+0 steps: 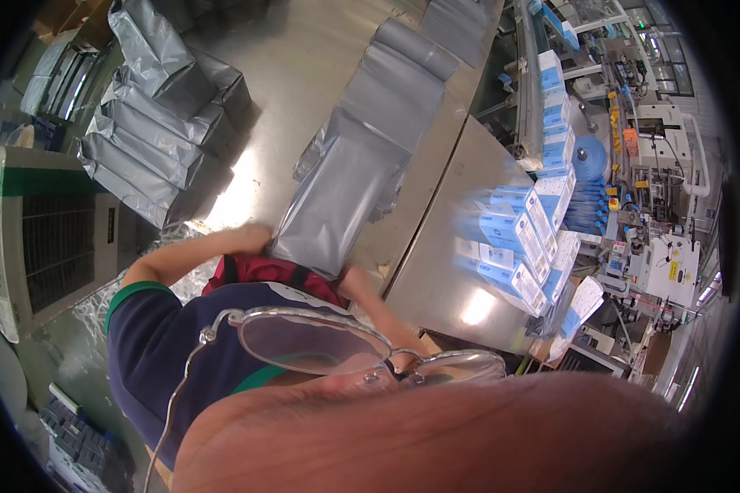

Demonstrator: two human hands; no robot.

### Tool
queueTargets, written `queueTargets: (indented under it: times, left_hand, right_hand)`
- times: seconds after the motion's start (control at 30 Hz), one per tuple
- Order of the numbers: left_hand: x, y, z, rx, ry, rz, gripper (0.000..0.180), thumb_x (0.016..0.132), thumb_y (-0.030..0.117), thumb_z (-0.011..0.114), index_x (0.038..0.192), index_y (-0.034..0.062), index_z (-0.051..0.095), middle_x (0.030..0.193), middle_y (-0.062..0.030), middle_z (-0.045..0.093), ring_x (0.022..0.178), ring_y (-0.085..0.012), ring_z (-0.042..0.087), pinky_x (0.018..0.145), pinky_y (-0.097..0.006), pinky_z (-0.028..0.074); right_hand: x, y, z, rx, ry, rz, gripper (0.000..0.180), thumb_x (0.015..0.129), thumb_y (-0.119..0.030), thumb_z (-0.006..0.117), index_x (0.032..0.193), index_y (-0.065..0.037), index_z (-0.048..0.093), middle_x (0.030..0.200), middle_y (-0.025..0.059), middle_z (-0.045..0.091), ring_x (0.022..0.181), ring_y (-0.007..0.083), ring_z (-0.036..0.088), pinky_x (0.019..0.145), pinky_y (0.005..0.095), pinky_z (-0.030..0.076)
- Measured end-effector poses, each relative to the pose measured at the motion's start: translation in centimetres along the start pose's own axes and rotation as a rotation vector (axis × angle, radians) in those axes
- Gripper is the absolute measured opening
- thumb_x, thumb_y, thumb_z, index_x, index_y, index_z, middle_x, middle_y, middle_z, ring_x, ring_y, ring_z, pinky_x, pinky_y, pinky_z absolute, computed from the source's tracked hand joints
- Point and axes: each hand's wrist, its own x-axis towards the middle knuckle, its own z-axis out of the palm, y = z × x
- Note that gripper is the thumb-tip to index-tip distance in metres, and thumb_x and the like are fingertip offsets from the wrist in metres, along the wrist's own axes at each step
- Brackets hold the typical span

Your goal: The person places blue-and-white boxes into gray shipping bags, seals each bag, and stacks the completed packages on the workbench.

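A large grey foil pouch (333, 193) lies on the steel table (304, 49), the nearest of a row of overlapping pouches (407, 70). My left hand (248, 238) grips the pouch's lower left corner. My right hand (353, 283) is at the pouch's lower right edge, its fingers hidden under the foil. My forearms, a dark sleeve with green trim (140, 300) and my glasses (321, 341) fill the lower part of the view.
A pile of filled grey pouches (152, 111) sits at the table's left. Blue-and-white cartons (514, 238) are stacked on a second steel surface (448, 271) to the right, beside a packing machine (662, 255). A beige unit with a grille (33, 238) stands at left.
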Motion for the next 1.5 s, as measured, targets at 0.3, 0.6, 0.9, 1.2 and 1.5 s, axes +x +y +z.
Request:
queueTargets:
  times: [0.3, 0.6, 0.9, 1.2, 1.5]
  left_hand:
    - [2.3, 4.7, -3.7, -0.463, 0.396, -0.595, 0.021, 0.071, 0.017, 0.057, 0.065, -0.0001, 0.049, 0.053, -0.0094, 0.046, 0.050, -0.0146, 0.045, 0.048, -0.028, 0.037]
    - [1.9, 5.6, -3.0, -1.000, 0.525, -0.451, 0.010, 0.077, 0.007, 0.048, 0.075, -0.0007, 0.053, 0.063, -0.0009, 0.053, 0.057, -0.0069, 0.046, 0.055, -0.019, 0.038]
    - [0.9, 6.8, -6.0, 0.249, 0.492, -0.359, 0.023, 0.066, 0.006, 0.050, 0.090, 0.0054, 0.051, 0.098, -0.0107, 0.051, 0.099, -0.0207, 0.043, 0.080, -0.035, 0.034]
    - [7.1, 2.5, -10.2, 0.661, 0.191, 0.422, 0.024, 0.063, 0.010, 0.049, 0.086, 0.0065, 0.055, 0.097, -0.0077, 0.053, 0.103, -0.0203, 0.042, 0.093, -0.038, 0.025]
    - [13.6, -0.4, -6.7, -0.659, 0.751, -0.641, 0.029, 0.077, 0.022, 0.050, 0.056, 0.0032, 0.053, 0.052, -0.0118, 0.052, 0.052, -0.0298, 0.049, 0.052, -0.037, 0.037]
  right_hand:
    - [-2.3, 0.5, -3.9, -0.654, -0.869, -0.345, 0.022, 0.070, -0.026, 0.056, 0.069, -0.004, 0.054, 0.063, 0.0140, 0.056, 0.061, 0.0295, 0.054, 0.050, 0.0345, 0.040]
    - [1.7, -8.2, 8.0, 0.586, -0.257, -0.213, 0.014, 0.066, -0.009, 0.061, 0.077, -0.004, 0.054, 0.061, 0.0079, 0.046, 0.054, 0.0186, 0.047, 0.050, 0.0280, 0.038]
    - [-12.3, 10.6, -3.0, 0.000, -0.336, -0.094, 0.018, 0.072, -0.005, 0.046, 0.090, -0.007, 0.047, 0.087, 0.0123, 0.052, 0.080, 0.0255, 0.050, 0.065, 0.0323, 0.039]
    - [5.0, 4.2, -4.1, -0.484, -0.141, -0.865, 0.024, 0.062, -0.013, 0.059, 0.085, -0.007, 0.054, 0.063, 0.0052, 0.047, 0.062, 0.0188, 0.047, 0.057, 0.0291, 0.034]
    - [9.4, 1.5, 0.6, 0.111, 0.126, 0.099, 0.026, 0.076, -0.020, 0.043, 0.061, 0.000, 0.052, 0.064, 0.0164, 0.052, 0.061, 0.0318, 0.049, 0.056, 0.0368, 0.038]
